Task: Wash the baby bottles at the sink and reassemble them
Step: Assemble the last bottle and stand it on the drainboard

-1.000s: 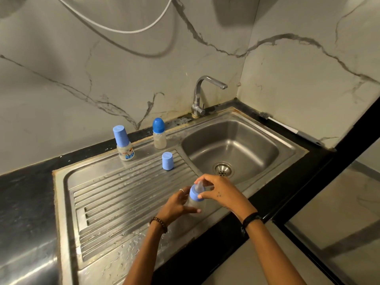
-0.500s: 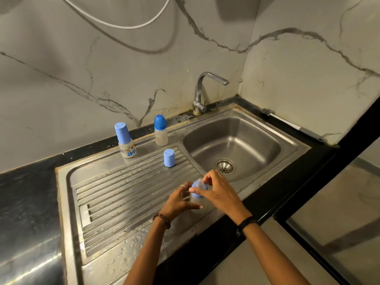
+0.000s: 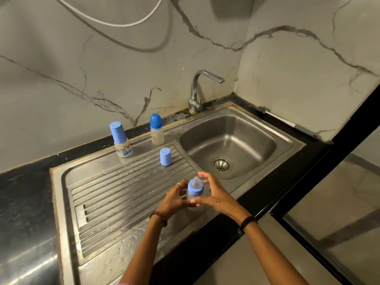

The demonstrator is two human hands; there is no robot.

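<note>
Head view: small bottle point(image 3: 194, 194) held above the sink's draining board point(image 3: 115, 202). Left hand point(image 3: 174, 199) grips its body; right hand point(image 3: 213, 194) pinches the blue collar point(image 3: 195, 189). Step: likely screwing the collar tight. Next: fit the loose cap point(image 3: 165, 156).

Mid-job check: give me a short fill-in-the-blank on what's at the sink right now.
1. The bottle held by the left hand shows its teat, so it lacks a ____.
2. The loose cap stands on the ____.
3. ____ capped bottles stand near the wall.
4. The tap is ____.

Missing: cap; drainboard; two; off
</note>
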